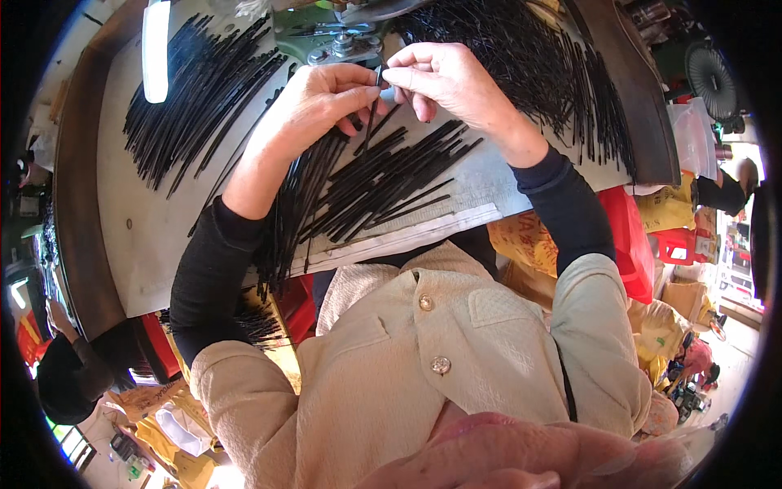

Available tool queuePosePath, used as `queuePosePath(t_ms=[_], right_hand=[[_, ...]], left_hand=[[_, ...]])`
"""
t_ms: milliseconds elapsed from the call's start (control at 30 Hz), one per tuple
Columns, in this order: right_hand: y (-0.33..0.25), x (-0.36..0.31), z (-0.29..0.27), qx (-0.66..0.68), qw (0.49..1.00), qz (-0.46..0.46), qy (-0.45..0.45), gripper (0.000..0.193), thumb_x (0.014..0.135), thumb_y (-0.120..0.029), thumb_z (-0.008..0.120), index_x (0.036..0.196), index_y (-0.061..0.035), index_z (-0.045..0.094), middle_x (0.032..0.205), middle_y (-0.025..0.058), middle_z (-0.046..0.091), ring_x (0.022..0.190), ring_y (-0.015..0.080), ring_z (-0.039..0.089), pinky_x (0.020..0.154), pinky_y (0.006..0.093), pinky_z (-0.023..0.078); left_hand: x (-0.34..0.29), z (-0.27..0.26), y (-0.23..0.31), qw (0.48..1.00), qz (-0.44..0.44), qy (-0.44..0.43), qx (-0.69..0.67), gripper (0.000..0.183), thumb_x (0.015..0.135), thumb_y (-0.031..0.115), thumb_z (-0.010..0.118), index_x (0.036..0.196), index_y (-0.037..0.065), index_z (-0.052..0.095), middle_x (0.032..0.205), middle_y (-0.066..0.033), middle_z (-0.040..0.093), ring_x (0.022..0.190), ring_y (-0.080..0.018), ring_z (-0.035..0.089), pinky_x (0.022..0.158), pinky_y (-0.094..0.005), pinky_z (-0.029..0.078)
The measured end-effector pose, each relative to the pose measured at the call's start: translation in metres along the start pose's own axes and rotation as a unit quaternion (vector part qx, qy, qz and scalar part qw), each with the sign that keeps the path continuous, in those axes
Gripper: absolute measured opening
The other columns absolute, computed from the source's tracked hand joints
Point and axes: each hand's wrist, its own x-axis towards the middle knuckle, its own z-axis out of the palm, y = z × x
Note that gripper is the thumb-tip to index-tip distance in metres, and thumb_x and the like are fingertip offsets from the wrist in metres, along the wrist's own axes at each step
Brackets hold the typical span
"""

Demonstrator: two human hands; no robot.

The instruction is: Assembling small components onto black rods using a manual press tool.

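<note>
My left hand (322, 98) is closed, pinching a thin black strip (371, 124) between thumb and forefinger. My right hand (456, 81) meets it from the other side, its thumb and forefinger closed at the strip's upper end; the exact grip there is partly hidden. Just beyond the fingers stands a green machine with metal parts (342, 45). Below my hands, on the pale worktop (134, 236), lies a loose bundle of short black strips (391, 175). Longer black strips (305, 196) run under my left wrist and hang over the near edge.
A spread of black strips (195, 98) covers the worktop's left, under a bright white lamp (156, 53). At the far right sits a tangled black heap (497, 49). A raised dark rim (77, 212) bounds the table. A red bag (627, 244) hangs near my right elbow; another person (69, 375) is at left.
</note>
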Motion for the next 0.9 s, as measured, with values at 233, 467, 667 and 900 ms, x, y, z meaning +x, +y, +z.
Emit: queuePosePath(t_ms=[233, 467, 667, 900], right_hand=[[-0.002, 0.01, 0.007, -0.006, 1.0, -0.023, 0.013, 0.019, 0.087, -0.019, 0.057, 0.09, -0.0017, 0.063, 0.069, -0.0006, 0.058, 0.053, 0.0033, 0.05, 0.049, 0.0161, 0.04], [0.0, 0.018, 0.006, 0.003, 0.998, -0.052, 0.034, 0.021, 0.088, -0.022, 0.057, 0.092, -0.0022, 0.063, 0.07, -0.0008, 0.058, 0.056, 0.0044, 0.052, 0.051, 0.0173, 0.041], [-0.004, 0.003, 0.003, 0.043, 0.999, 0.002, 0.006, 0.022, 0.087, -0.02, 0.06, 0.093, 0.0014, 0.062, 0.065, 0.0018, 0.06, 0.051, 0.0053, 0.054, 0.047, 0.0176, 0.042], [-0.014, -0.015, 0.016, 0.008, 0.999, 0.043, -0.03, 0.017, 0.087, -0.017, 0.061, 0.092, -0.0008, 0.064, 0.061, 0.0015, 0.058, 0.047, 0.0042, 0.05, 0.044, 0.0175, 0.041]], left_hand=[[-0.002, -0.002, 0.007, 0.999, -0.043, 0.007, -0.029, 0.03, 0.089, 0.027, 0.057, 0.101, 0.0, 0.062, 0.082, -0.0069, 0.065, 0.07, -0.0094, 0.061, 0.055, -0.0187, 0.05], [-0.003, -0.008, 0.008, 0.999, -0.05, 0.006, -0.014, 0.029, 0.088, 0.027, 0.058, 0.1, 0.001, 0.063, 0.085, -0.0066, 0.065, 0.072, -0.0092, 0.061, 0.057, -0.0201, 0.051], [-0.003, -0.02, -0.013, 0.97, -0.014, 0.138, -0.201, 0.021, 0.086, 0.023, 0.062, 0.092, 0.003, 0.062, 0.087, -0.0089, 0.067, 0.074, -0.0137, 0.065, 0.062, -0.0224, 0.054], [-0.002, -0.023, -0.013, 0.953, 0.004, 0.154, -0.261, 0.024, 0.089, 0.017, 0.056, 0.106, 0.001, 0.06, 0.096, -0.0102, 0.065, 0.081, -0.0143, 0.063, 0.068, -0.0229, 0.053]])
